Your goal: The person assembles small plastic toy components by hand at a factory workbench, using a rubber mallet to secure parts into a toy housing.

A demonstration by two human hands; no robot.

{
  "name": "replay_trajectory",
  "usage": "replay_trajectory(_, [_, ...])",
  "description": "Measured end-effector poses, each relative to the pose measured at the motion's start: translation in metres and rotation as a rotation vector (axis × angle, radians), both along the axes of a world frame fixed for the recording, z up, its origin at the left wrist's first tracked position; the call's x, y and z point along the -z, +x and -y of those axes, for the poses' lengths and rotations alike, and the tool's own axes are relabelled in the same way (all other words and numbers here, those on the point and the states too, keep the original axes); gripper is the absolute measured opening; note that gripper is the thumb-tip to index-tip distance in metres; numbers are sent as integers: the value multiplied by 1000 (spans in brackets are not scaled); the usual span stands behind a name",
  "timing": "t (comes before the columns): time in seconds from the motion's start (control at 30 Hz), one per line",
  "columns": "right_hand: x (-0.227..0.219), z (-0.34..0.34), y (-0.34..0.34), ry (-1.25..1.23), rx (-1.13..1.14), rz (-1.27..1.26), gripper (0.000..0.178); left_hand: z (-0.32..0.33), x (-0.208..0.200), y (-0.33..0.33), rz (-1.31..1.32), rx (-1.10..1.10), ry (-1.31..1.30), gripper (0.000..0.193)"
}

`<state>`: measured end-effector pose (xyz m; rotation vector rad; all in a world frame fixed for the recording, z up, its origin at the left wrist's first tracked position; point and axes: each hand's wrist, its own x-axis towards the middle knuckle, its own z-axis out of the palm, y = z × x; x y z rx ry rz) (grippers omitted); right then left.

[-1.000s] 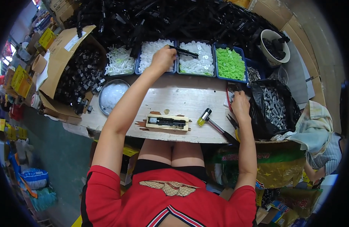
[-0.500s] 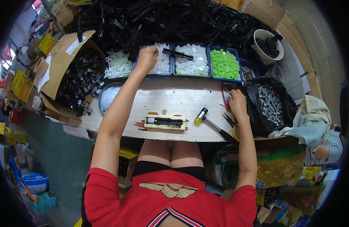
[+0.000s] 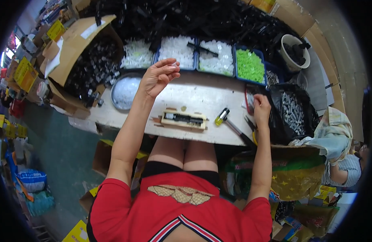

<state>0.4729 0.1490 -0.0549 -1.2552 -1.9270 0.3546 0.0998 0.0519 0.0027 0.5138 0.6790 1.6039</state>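
Note:
My left hand [image 3: 158, 77] is raised over the table in front of the bins, its fingertips pinched on a small whitish plastic piece [image 3: 176, 65]. Closed fingertips end my right hand [image 3: 262, 109], at a small red-edged container [image 3: 248, 101]; what they hold is too small to make out. Between my arms lies a pale wooden holder [image 3: 184, 126] with a black elongated part [image 3: 184, 118] set in it. A mallet [image 3: 230, 123] with a yellow face and dark handle rests to its right. Pliers [image 3: 251, 126] lie close below my right hand.
Behind stand blue bins of white pieces [image 3: 176, 50] and green pieces [image 3: 250, 64], with a black part [image 3: 202, 49] across two. A round metal dish [image 3: 127, 90] and a carton of black parts [image 3: 89, 68] are left. A black bag of metal pieces [image 3: 293, 107] sits right.
My left hand has come back from the white-piece bin toward me, a small whitish piece now showing at its fingertips. My right hand stays by the red-edged container. The view has shifted slightly.

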Motion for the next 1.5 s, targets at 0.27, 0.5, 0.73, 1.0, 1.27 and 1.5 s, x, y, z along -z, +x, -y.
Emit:
replay_trajectory(0.27, [-32,74,-59,-531,-300,-672,10,93,18,46,-353,46,-114,19])
replay_trajectory(0.5, [-40,143,-129,-691,-631,-717,11,135,33,91,-468,-15,-84,35])
replay_trajectory(0.73, [-37,152,-133,-759,-686,-707,12,135,33,95,-446,28,-29,41])
replay_trajectory(1.0, [-36,155,-134,-681,-675,-669,11,134,33,99,-450,15,-7,42])
replay_trajectory(1.27, [-36,153,-137,-419,-667,-522,13,134,35,99,-458,9,4,41])
replay_trajectory(1.5, [-36,152,-134,-363,-634,-483,12,137,34,96,-347,19,-34,32])
